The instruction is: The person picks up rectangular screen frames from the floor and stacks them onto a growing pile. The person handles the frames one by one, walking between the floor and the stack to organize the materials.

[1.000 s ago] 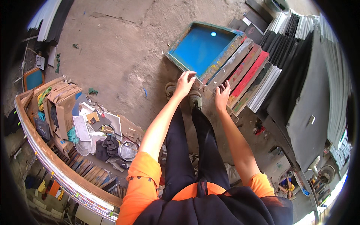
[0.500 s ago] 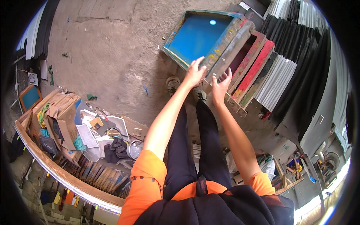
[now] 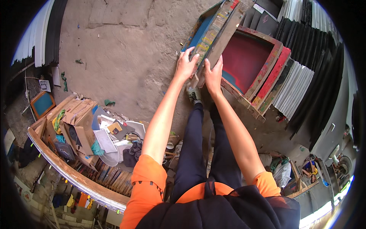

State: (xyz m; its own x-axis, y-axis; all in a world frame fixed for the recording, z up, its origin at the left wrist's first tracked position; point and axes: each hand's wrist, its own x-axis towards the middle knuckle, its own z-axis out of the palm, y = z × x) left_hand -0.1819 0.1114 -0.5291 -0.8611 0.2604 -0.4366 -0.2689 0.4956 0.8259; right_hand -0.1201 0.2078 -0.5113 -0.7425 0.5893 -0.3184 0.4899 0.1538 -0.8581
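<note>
Between my hands stand two wooden-edged screen-printing frames side by side, tilted. The left one is a blue screen frame (image 3: 209,36), its edge stained with yellow and red paint. Against it leans a grey-brown wooden frame (image 3: 225,32). My left hand (image 3: 186,65) is closed round the near end of the blue screen frame. My right hand (image 3: 213,75) grips the near part of the grey-brown frame, thumb on its edge and fingers on its right side. Just to the right, a red screen frame (image 3: 248,57) leans on a bright red-edged frame (image 3: 272,78).
Stacks of white sheets (image 3: 295,89) and black sheets (image 3: 309,49) line the right side. At lower left, a wooden-edged table (image 3: 72,179) stands by cardboard boxes (image 3: 82,110) and clutter. Small scraps lie on the concrete floor (image 3: 122,57).
The blue screen frame has swung more upright, showing mostly its edge. Both hands have closed on the frames, and the red screen behind is more exposed. My view has shifted slightly.
</note>
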